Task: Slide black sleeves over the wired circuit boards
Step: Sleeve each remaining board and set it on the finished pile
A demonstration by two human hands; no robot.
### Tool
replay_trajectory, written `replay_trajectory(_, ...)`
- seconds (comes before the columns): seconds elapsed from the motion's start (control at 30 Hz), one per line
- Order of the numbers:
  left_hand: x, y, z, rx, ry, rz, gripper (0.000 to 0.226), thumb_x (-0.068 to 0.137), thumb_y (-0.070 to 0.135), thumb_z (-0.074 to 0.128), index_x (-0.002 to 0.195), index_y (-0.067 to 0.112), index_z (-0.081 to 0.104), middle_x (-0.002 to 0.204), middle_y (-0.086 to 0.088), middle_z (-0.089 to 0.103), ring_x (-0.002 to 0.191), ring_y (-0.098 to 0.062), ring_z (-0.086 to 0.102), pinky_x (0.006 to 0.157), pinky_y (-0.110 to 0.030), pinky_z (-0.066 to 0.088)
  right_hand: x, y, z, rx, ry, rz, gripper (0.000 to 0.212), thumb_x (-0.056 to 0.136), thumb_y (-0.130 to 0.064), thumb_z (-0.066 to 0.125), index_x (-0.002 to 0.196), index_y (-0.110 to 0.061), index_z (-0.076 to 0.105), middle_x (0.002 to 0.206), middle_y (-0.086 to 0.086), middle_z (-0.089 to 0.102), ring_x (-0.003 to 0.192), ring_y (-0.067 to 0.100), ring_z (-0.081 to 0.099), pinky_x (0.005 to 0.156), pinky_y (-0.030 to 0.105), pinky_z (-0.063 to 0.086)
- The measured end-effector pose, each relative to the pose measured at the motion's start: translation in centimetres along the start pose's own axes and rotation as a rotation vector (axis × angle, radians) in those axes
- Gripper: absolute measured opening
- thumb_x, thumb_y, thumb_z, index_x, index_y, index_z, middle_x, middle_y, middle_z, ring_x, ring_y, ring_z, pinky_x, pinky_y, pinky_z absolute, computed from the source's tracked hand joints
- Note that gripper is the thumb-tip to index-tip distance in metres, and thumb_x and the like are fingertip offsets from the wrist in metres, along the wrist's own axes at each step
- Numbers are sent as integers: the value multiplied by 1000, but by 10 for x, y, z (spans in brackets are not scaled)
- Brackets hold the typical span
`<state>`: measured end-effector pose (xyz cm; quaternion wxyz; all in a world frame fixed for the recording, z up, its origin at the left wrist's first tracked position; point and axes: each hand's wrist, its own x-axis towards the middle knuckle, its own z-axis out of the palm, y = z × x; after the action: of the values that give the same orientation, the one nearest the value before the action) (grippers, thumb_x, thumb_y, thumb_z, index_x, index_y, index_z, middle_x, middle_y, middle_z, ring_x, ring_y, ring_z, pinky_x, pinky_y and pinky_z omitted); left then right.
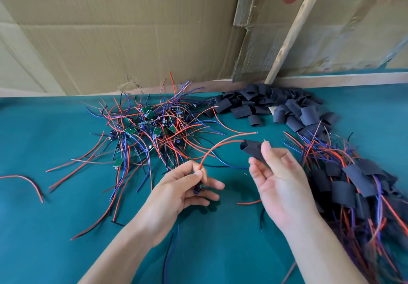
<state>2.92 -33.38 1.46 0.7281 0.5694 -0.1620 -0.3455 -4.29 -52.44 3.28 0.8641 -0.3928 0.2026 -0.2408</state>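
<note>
Here, your left hand (176,193) pinches small board (197,189) and its red wire (217,146), fingers curled. Right hand (280,180), half open, pinches black sleeve (251,149) between thumb and fingertips, above green counter (44,228). Sleeve likely light, soft, collapsible: squeeze edges to open mouth. Wires thin, springy; board rigid, probably fragile, so hold its edges.

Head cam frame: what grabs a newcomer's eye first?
Centre stage, the right hand pinches a black sleeve while the left hand grips a wired board by its red wire, which arcs up toward the sleeve's mouth. Behind on the green mat sit a tangle of unsleeved boards and a heap of empty sleeves; sleeved units pile at the right.
</note>
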Motion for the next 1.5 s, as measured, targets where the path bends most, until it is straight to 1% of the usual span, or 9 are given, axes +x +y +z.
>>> replay_trajectory(0.1, 0, 1, 0, -10, -6, -9, 16, 96, 25, 59, 88, 14, 52, 107, -22, 74, 84, -27, 71, 74, -27, 56, -4, 1, 4, 51, -46, 71, 18, 76, -23, 77, 61, -25, 67, 79, -6, 73, 69, 13, 72, 63, 20, 57)
replay_trajectory(0.2, 0, 2, 2, -16, -2, -20, 16, 96, 27, 52, 88, 13, 50, 106, -23, 74, 82, -27, 71, 72, -26, 57, -5, -2, 5, 114, -77, 121, 16, 73, -25, 79, 63, -24, 67, 82, -7, 70, 71, 13, 71, 64, 20, 57)
replay_trajectory(0.33, 0, 0, 2, 19, 0, -24, 17, 104, 18, 45, 90, 12, 51, 104, -22, 75, 83, -28, 72, 73, -27, 57, -4, -6, 4, 193, -38, 116, 14, 76, -23, 77, 70, -21, 65, 91, -5, 68, 72, 12, 71, 64, 20, 57)
replay_trajectory(0.43, 0, 0, 2, 37, 11, -23, 19, 106, 16, 44, 89, 13, 53, 103, -21, 75, 84, -27, 72, 74, -28, 57, -1, -13, 2, 209, -21, 74, 12, 80, -23, 74, 72, -21, 65, 86, -2, 71, 70, 11, 70, 63, 18, 56)
replay_trajectory(0.63, -1, 0, 4, 56, 19, -25, 22, 106, 15, 44, 88, 13, 56, 103, -21, 75, 85, -28, 73, 75, -28, 58, 1, -14, -5, 49, -61, -23, 21, 80, -21, 74, 64, -25, 61, 81, -5, 69, 69, 14, 70, 64, 20, 56)
replay_trajectory(0.87, 0, -1, 2, 50, 14, -16, 22, 106, 15, 45, 88, 12, 56, 102, -22, 75, 86, -28, 73, 74, -27, 58, 4, -16, -11, -129, -128, -116, 20, 68, -20, 82, 64, -24, 62, 82, 4, 65, 65, 21, 64, 65, 23, 55)
replay_trajectory(1.0, 0, 0, 3, 34, 5, -19, 16, 94, 24, 51, 81, 15, 59, 98, -24, 74, 86, -31, 72, 75, -29, 57, 3, -13, -12, -192, -151, -152, 21, 66, -21, 83, 66, -24, 63, 72, 1, 66, 63, 21, 64, 65, 24, 55)
replay_trajectory(1.3, 0, 2, 2, 12, -3, -10, 18, 87, 22, 47, 75, 18, 59, 85, -24, 70, 81, -29, 67, 72, -30, 55, 4, -13, -15, -205, -136, -174, 19, 70, -18, 80, 67, -23, 62, 73, 3, 69, 63, 20, 64, 65, 22, 55)
replay_trajectory(1.5, 0, 2, 2, 6, 9, -5, 20, 98, 15, 45, 80, 13, 55, 84, -23, 70, 81, -31, 65, 71, -29, 55, 7, -15, -19, -221, -108, -178, 20, 73, -15, 79, 68, -23, 61, 72, 3, 67, 63, 21, 64, 64, 23, 55)
